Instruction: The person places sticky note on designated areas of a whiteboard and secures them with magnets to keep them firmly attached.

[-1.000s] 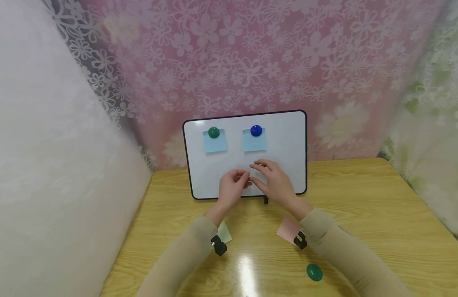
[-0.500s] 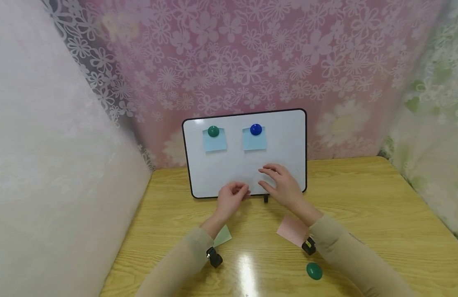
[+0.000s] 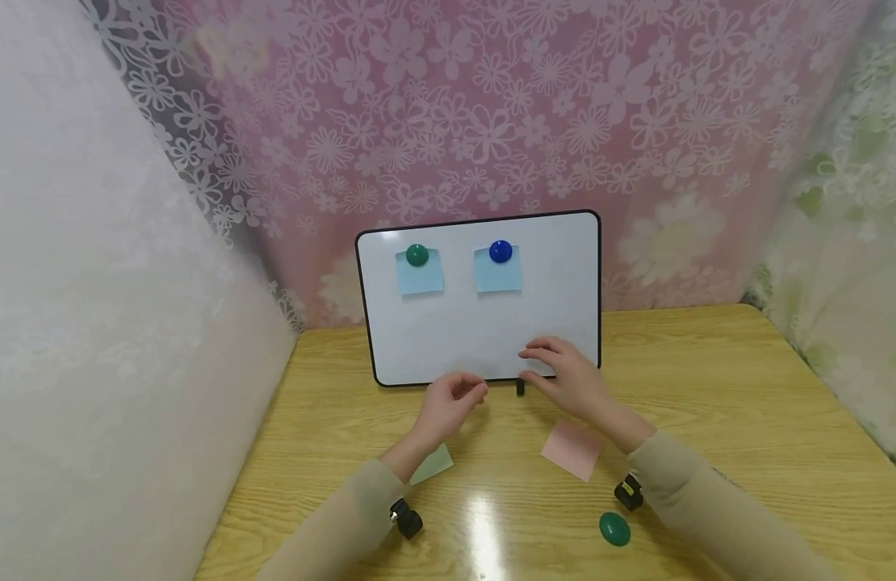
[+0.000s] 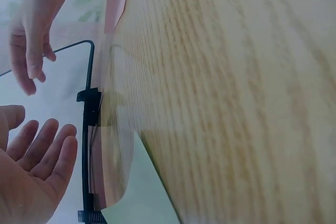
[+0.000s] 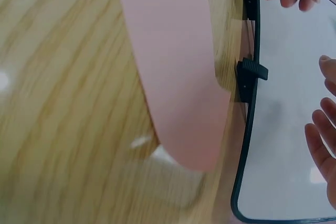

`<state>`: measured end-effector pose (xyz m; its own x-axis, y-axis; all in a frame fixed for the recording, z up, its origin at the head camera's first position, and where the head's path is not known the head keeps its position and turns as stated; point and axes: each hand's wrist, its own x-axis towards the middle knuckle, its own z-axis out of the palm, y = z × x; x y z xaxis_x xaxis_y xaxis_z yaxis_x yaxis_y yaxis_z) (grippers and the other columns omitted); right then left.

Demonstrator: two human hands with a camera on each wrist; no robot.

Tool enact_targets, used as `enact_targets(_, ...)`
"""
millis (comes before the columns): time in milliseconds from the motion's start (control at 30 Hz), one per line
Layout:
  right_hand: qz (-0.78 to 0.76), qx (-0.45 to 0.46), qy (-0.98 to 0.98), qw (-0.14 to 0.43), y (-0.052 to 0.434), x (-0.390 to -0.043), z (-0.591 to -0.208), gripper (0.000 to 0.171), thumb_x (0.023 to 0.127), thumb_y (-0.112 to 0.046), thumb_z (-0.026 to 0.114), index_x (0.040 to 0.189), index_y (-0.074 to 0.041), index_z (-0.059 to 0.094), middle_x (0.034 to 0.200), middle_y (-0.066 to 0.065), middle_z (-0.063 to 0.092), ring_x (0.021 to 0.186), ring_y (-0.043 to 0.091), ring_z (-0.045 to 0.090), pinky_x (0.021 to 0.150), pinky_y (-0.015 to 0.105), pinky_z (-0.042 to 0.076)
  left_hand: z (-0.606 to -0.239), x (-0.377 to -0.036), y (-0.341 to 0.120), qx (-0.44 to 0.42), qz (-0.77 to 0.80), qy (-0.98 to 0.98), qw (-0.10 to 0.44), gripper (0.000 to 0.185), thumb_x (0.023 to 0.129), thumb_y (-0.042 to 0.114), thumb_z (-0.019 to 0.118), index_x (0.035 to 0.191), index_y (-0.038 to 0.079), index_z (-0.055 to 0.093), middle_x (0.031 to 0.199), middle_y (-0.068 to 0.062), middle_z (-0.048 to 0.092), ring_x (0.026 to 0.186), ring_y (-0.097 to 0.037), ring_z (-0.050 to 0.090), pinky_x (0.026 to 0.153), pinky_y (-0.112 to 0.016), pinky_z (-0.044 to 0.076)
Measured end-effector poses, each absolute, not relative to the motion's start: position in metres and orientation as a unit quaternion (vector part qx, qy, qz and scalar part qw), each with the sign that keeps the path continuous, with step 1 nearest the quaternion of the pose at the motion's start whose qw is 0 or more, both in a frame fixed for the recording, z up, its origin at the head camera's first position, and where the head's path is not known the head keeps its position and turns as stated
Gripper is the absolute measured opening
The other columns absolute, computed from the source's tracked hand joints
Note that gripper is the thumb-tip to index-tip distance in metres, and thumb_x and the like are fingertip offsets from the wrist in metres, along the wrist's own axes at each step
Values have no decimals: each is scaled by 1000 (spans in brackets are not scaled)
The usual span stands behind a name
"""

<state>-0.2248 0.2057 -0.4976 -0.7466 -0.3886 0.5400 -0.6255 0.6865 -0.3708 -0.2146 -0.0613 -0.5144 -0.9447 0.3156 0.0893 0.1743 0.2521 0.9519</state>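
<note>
Both hands, left (image 3: pixel 448 403) and right (image 3: pixel 575 379), hover empty with loose fingers at the whiteboard's (image 3: pixel 484 339) lower edge. The pink note (image 3: pixel 571 448) lies behind the right hand, the green note (image 3: pixel 433 466) behind the left, on bare tabletop (image 3: pixel 709 387).

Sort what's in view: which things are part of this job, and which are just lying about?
In hand: whiteboard, pink note, green note, loose green magnet, left hand, right hand.
Lying about: floral curtain, table.
</note>
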Motion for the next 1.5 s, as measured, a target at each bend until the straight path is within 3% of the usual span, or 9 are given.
enact_targets(300, 267, 278, -911, 148, 231, -215, -500, 28, 96, -16, 83, 122, -5, 78, 128, 12, 68, 118, 35, 66, 95, 53, 57, -517, -207, -79, 165, 532, 827, 80, 34, 107, 35, 69, 124, 7, 77, 111, 6, 75, 102, -14, 70, 87, -38, 57)
enact_targets(600, 259, 259, -925, 105, 263, -198, -491, 24, 97, -18, 83, 118, -9, 80, 123, 9, 71, 112, 32, 70, 91, 52, 59, -517, -202, -89, 179, 512, 836, 82, 33, 107, 35, 70, 125, 8, 77, 109, 6, 76, 102, -15, 69, 80, -36, 56)
enact_targets(867, 253, 231, -938, 57, 295, -182, -489, 25, 101, -21, 78, 122, -8, 78, 126, 12, 71, 118, 39, 67, 97, 60, 55, -513, -197, -91, 185, 505, 838, 91, 31, 107, 32, 70, 125, 8, 77, 109, 6, 76, 101, -14, 70, 77, -32, 57)
enact_targets(1200, 233, 232, -943, 49, 323, -163, -495, 22, 99, -21, 81, 119, -11, 80, 119, 5, 73, 110, 34, 70, 90, 55, 58, -515, -190, -91, 199, 512, 829, 109, 31, 106, 30, 72, 127, 7, 75, 117, 3, 75, 105, -20, 70, 85, -38, 58)
enact_targets(1500, 214, 225, -950, 14, 335, -147, -503, 23, 98, -30, 81, 119, -19, 80, 119, -2, 74, 109, 29, 71, 89, 51, 59, -514, -187, -86, 206, 510, 827, 117, 30, 106, 28, 72, 126, 6, 75, 118, 4, 75, 107, -17, 70, 93, -38, 57)
